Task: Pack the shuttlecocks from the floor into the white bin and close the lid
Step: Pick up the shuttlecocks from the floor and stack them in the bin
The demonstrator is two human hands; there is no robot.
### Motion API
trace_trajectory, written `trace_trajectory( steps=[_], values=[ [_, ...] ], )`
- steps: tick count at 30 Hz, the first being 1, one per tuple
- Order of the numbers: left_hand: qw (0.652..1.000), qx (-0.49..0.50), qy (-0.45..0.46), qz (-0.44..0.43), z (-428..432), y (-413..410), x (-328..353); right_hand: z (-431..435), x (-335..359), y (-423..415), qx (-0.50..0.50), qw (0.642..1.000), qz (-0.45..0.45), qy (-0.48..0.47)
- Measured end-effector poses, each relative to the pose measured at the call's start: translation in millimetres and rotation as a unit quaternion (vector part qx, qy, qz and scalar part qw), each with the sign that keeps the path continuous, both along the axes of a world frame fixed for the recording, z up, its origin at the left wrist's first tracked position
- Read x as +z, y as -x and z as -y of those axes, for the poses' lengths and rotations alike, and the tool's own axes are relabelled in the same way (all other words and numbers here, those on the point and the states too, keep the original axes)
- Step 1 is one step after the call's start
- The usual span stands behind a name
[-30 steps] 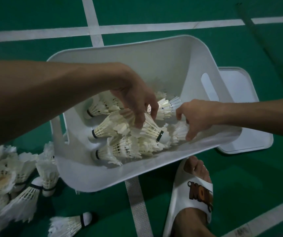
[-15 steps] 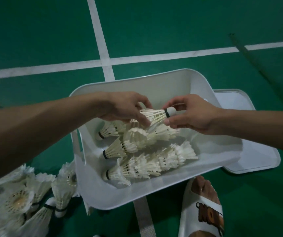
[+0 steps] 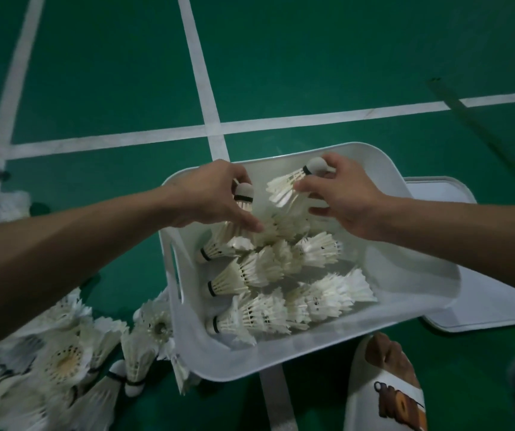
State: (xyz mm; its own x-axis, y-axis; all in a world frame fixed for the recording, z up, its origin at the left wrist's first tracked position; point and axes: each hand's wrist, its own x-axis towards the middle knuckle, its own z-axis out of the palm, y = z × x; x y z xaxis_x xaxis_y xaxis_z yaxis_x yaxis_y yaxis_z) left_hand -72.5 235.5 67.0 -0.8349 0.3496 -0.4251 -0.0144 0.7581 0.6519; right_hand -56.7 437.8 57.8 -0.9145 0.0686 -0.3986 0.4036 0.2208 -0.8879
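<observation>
Gripping 1 shuttlecock (image 3: 244, 193) in left hand (image 3: 209, 194), another in right hand (image 3: 343, 197).

Legend. We find a single printed mark: brown, dark-outlined block lettering (image 3: 400, 405) across the white strap of the slide sandal (image 3: 361, 399) at the lower edge of the view. Its first characters resemble a ring followed by "MO", but we cannot read the word with confidence, and the frame edge cuts off its end. Small dark specks on the feathers of the shuttlecocks (image 3: 321, 298) in the white bin (image 3: 405, 306) are too small for us to read.
</observation>
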Motion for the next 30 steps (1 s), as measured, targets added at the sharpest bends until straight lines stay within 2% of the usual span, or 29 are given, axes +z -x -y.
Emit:
trace_trajectory(
  steps=[2,6,14,23,25,30],
  values=[
    [1.000,0.009,-0.004,-0.020,6,-3,2,2,2,2,0.046,0.995,-0.054,-0.070],
    [0.995,0.032,-0.097,-0.023,23,-7,15,15,1,1,0.162,0.966,-0.110,-0.172],
    [0.975,0.105,-0.186,-0.066,57,-15,30,50,-10,1,0.335,0.856,-0.173,-0.355],
    [0.960,0.146,-0.237,-0.035,78,-17,30,91,-17,-2,0.440,0.770,-0.161,-0.434],
    [0.961,0.140,-0.237,-0.037,79,-16,30,98,-23,1,0.454,0.764,-0.157,-0.430],
    [0.959,0.140,-0.243,-0.039,82,-16,29,106,-40,2,0.450,0.779,-0.171,-0.401]
  ],
)
